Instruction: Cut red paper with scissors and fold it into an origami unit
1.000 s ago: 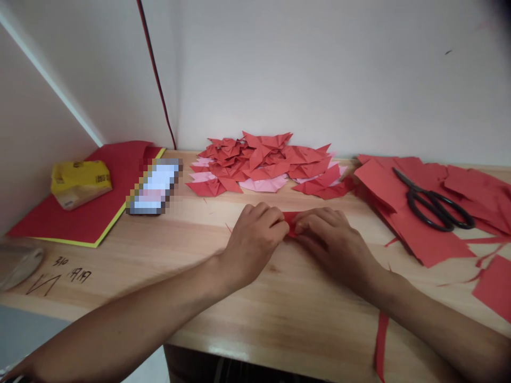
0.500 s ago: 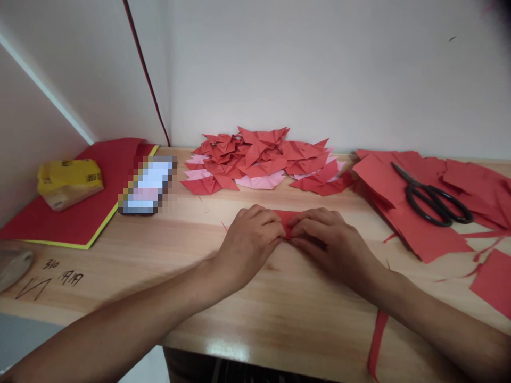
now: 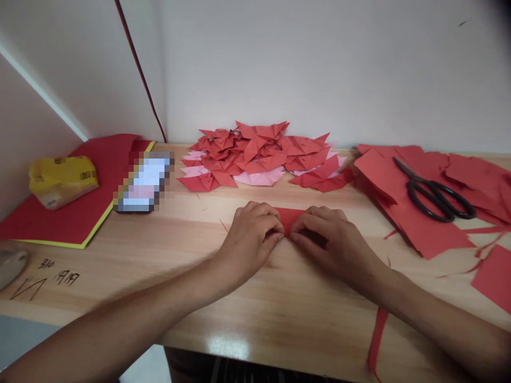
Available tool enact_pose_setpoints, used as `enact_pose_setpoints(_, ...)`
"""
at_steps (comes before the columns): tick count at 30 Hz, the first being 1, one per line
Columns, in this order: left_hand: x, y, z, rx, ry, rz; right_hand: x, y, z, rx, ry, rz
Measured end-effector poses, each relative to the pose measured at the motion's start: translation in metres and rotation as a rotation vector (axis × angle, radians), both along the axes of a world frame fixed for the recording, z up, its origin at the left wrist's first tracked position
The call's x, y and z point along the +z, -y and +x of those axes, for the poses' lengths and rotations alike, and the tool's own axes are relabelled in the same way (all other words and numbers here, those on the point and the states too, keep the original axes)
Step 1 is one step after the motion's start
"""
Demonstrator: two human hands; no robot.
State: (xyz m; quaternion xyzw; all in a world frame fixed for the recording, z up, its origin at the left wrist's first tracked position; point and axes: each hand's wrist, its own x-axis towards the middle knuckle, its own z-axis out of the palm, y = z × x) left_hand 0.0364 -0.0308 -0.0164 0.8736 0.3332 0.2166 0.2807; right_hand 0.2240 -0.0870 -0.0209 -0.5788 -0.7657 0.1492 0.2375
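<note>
A small piece of red paper [image 3: 290, 217] lies on the wooden table between my two hands, mostly covered by them. My left hand [image 3: 257, 234] pinches its left near edge, thumb and fingertips close together. From the other side, my right hand [image 3: 323, 234] grips it the same way, fingers curled over it. Only the middle strip of the paper shows, so its folds are hard to make out. Just beyond my hands, against the wall, rests a pile of folded red and pink paper pieces [image 3: 259, 151] with pointed corners.
On the right, black-handled scissors [image 3: 431, 194] lie on a stack of red paper sheets [image 3: 431, 234], with cut scraps nearby. A red paper strip [image 3: 377, 338] is under my right forearm. Leftward are a phone [image 3: 143, 183], a yellow packet [image 3: 64, 178] and large red sheets [image 3: 75, 223].
The view has shifted slightly. My fingertips have come a little nearer each other along the paper's near edge, and both hands still hold it.
</note>
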Motion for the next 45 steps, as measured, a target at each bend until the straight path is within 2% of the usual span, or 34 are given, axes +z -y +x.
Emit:
enact_pose_setpoints(15,-0.001,0.001,0.002,0.038,0.003,-0.012,0.002,-0.001,-0.003,-0.010,0.058,-0.024)
enact_pose_setpoints(34,0.000,0.004,0.007,0.077,-0.029,0.023,0.001,0.000,-0.010,-0.024,0.172,0.033)
enact_pose_setpoints(45,-0.001,0.001,0.004,0.033,-0.038,0.044,0.000,0.000,-0.011,-0.029,0.213,0.057)
